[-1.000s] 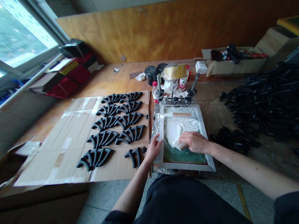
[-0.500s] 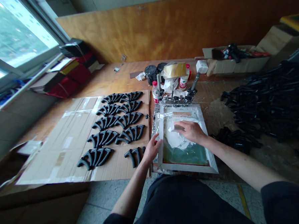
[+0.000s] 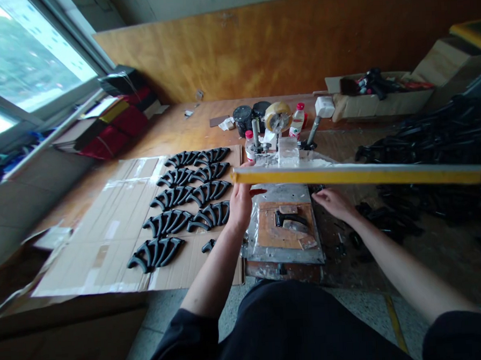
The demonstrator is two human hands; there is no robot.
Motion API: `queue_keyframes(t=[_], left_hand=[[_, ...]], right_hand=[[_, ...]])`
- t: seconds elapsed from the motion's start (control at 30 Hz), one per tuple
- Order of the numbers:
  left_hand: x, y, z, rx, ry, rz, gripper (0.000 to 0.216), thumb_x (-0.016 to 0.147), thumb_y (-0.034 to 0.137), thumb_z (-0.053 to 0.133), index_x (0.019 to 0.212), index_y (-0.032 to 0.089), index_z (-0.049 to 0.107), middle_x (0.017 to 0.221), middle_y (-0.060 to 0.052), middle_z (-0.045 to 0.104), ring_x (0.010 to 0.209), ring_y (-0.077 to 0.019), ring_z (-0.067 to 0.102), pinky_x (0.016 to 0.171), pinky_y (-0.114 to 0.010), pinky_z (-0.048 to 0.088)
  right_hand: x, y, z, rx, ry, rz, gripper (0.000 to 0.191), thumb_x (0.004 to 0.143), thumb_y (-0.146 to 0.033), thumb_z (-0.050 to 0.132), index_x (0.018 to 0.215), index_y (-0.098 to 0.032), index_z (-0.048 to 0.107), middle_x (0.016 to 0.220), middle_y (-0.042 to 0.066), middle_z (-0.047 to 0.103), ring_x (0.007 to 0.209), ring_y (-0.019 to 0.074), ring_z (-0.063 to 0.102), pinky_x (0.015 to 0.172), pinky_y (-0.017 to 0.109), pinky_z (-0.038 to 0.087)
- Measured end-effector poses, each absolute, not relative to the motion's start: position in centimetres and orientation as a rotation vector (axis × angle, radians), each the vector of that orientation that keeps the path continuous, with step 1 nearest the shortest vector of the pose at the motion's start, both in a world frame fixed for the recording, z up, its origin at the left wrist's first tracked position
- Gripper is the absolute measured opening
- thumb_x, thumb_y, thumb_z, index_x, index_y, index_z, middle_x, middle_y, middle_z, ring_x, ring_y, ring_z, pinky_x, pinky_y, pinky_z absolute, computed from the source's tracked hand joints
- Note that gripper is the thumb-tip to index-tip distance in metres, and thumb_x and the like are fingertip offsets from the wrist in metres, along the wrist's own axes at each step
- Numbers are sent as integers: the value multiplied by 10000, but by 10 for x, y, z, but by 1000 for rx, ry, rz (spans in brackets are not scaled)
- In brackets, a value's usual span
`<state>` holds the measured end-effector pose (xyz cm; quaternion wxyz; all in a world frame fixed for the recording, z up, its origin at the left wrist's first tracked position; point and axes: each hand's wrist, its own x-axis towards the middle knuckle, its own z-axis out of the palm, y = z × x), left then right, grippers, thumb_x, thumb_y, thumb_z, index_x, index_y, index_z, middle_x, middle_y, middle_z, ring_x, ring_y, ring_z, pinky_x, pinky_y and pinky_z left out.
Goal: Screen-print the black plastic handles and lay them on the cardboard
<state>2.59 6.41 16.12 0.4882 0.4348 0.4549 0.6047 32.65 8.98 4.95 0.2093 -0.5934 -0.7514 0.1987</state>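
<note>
The printing screen frame [image 3: 357, 175] is swung up on its hinge, so I see it edge-on as a long yellow bar. My left hand [image 3: 240, 201] is closed around its near left corner and holds it up. Under it lies the metal base plate [image 3: 284, 253] with a brown jig, and one black curved part [image 3: 291, 218] sits in the jig. My right hand [image 3: 335, 203] hovers at the plate's right edge, just right of that part, fingers loosely stretched and holding nothing.
Rows of black curved parts [image 3: 187, 196] lie on flattened cardboard [image 3: 106, 235] to the left. A big pile of the same parts [image 3: 436, 153] fills the right. Ink cans [image 3: 243, 118], a tape roll [image 3: 278, 117] and bottles [image 3: 297, 119] stand behind the press. Cardboard boxes [image 3: 376, 106] sit at the back right.
My right hand pushed the squeegee away across the white ink, then let go. The screen frame has been lifted by my left hand, uncovering the base plate and the part.
</note>
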Motion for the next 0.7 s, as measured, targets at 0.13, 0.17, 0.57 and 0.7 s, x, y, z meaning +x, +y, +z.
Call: queue_keyframes(t=[0.13, 0.17, 0.57, 0.7], left_hand=[[39, 61, 152, 915, 1098, 1489, 581, 897, 664, 346, 1140, 179, 554, 969, -97, 696, 877, -184, 668, 657, -261, 533], [43, 51, 141, 846, 1122, 1420, 599, 880, 678, 376, 1156, 175, 548, 969, -106, 705, 845, -190, 675, 631, -263, 531], [-15, -54, 24, 443, 1526, 950, 461, 865, 578, 482, 990, 145, 577, 1008, -122, 708, 695, -171, 682, 577, -259, 518], [-107, -75, -9, 522, 2078, 702, 530, 903, 598, 283, 919, 143, 554, 716, -95, 682, 555, -191, 644, 544, -304, 514]], right_hand=[[267, 52, 24, -1715, -2432, 394, 216, 896, -373, 583, 885, -163, 635, 1034, 130, 654, 1023, 258, 566, 883, 349, 413], [255, 45, 25, -1764, -2459, 383, 191, 914, -339, 560, 920, -158, 620, 1029, 137, 655, 1027, 258, 566, 874, 344, 412], [295, 39, 37, -1623, -2421, 490, 313, 861, -29, 440, 1021, -194, 652, 1082, 74, 663, 1070, 190, 549, 926, 303, 409], [392, 56, 9, -2124, -2491, 386, 339, 692, 22, 522, 934, -149, 688, 1110, 167, 650, 1158, 270, 526, 1000, 367, 370]])
